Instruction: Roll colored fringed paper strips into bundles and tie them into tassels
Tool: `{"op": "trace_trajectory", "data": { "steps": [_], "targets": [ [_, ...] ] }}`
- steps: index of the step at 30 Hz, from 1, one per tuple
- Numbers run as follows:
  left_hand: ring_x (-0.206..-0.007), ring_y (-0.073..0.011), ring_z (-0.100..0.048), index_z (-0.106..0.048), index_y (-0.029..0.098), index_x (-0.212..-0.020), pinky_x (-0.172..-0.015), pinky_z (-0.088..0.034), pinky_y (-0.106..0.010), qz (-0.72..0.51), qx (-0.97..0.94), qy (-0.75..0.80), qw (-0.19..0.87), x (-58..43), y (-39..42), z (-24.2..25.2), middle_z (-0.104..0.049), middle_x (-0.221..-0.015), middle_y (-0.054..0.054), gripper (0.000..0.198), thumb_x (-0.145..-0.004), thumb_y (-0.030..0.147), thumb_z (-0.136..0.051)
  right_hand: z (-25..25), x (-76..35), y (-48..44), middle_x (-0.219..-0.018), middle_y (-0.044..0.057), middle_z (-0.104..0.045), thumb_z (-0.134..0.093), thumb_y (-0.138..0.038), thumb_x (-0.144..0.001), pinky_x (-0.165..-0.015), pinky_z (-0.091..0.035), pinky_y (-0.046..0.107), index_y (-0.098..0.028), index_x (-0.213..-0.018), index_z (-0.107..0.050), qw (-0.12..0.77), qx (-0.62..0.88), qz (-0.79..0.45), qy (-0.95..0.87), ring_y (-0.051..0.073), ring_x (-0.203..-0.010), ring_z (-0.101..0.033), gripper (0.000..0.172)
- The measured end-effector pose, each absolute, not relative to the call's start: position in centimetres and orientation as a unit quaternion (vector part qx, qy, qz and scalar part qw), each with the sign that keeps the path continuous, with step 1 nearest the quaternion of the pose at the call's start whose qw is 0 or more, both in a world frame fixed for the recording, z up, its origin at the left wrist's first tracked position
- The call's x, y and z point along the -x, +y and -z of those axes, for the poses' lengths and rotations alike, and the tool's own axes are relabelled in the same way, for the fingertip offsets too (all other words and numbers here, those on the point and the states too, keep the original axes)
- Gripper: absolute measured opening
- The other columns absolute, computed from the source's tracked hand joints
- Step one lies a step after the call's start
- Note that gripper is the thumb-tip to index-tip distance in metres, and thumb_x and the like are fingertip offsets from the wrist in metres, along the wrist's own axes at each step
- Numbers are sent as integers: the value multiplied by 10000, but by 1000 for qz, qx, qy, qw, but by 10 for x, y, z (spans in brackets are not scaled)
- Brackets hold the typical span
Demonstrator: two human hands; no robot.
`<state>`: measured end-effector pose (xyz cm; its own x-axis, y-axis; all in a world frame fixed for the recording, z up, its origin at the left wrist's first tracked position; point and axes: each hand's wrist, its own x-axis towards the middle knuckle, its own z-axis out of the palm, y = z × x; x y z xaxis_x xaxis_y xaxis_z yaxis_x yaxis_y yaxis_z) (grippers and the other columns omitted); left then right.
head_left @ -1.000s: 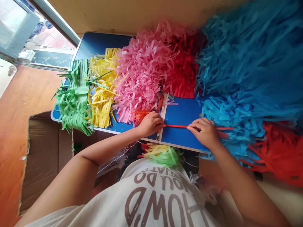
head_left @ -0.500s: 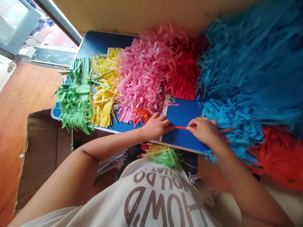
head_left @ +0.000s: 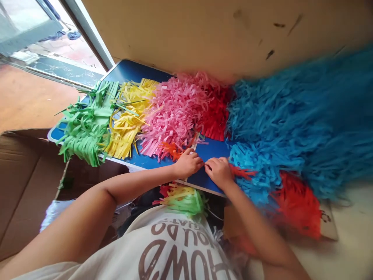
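My left hand (head_left: 188, 163) and my right hand (head_left: 218, 173) meet fingertip to fingertip over the blue tabletop (head_left: 131, 72). A thin red paper strip (head_left: 207, 166) appears pinched between them, mostly hidden by my fingers. A red-orange paper fringe (head_left: 243, 172) sticks out past my right hand. Beside my left hand lies an orange paper fringe (head_left: 171, 151). Pink paper fringe (head_left: 171, 116) is heaped just beyond it, with yellow (head_left: 128, 120) and green (head_left: 87, 128) fringes further left.
Large piles of blue paper fringe (head_left: 291, 112) and red fringe (head_left: 297, 206) lie to the right. A cardboard box (head_left: 26, 182) stands at the left on a wooden floor. A green-and-yellow fringe bundle (head_left: 183, 202) lies against my shirt. A wall rises behind the table.
The view has swung and tilted. My hands have come together, and the long red strip stretched between them is now mostly hidden, with only a short bit showing.
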<state>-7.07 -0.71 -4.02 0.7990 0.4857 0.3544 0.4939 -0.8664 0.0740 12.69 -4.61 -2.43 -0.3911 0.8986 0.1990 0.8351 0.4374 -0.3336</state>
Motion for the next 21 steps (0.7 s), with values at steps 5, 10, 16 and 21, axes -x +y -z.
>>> {"op": "trace_trajectory", "data": {
  "steps": [5, 10, 16, 21],
  "targets": [
    [-806, -125, -612, -721, 263, -1017, -964, -337, -389, 279, 937, -210, -23, 86, -8, -4, -747, -899, -14, 226, -996, 281, -497, -24, -125, -56, -879, 59, -745, -531, -448, -915, -769, -467, 316, -205, -838, -726, 280, 576, -392, -661, 204, -833, -659, 322],
    [-773, -122, -618, -733, 255, -995, -832, -390, -324, 360, 908, -205, -68, 89, -14, -47, -740, -860, -20, 249, -998, 332, -496, -63, -124, -57, -671, 24, -676, -752, -571, -699, -607, -452, 270, -177, -703, -709, 288, 524, -668, -442, 149, -617, -575, 396],
    [-764, -138, -644, -738, 214, -944, -789, -445, -315, 411, 863, -262, -136, 84, -27, -52, -738, -839, -49, 269, -987, 346, -507, -56, -107, -67, -638, -9, -642, -874, -443, -568, -530, -436, 220, -199, -682, -676, 394, 475, -717, -324, 111, -574, -544, 334],
    [-808, -137, -679, -736, 176, -893, -742, -534, -249, 494, 759, -316, -284, 79, -45, -55, -729, -865, -74, 194, -937, 305, -598, -50, -88, -79, -653, -33, -645, -863, -425, -592, -448, -405, 208, -218, -703, -661, 503, 459, -665, -308, 66, -461, -456, 310]
  ]
}}
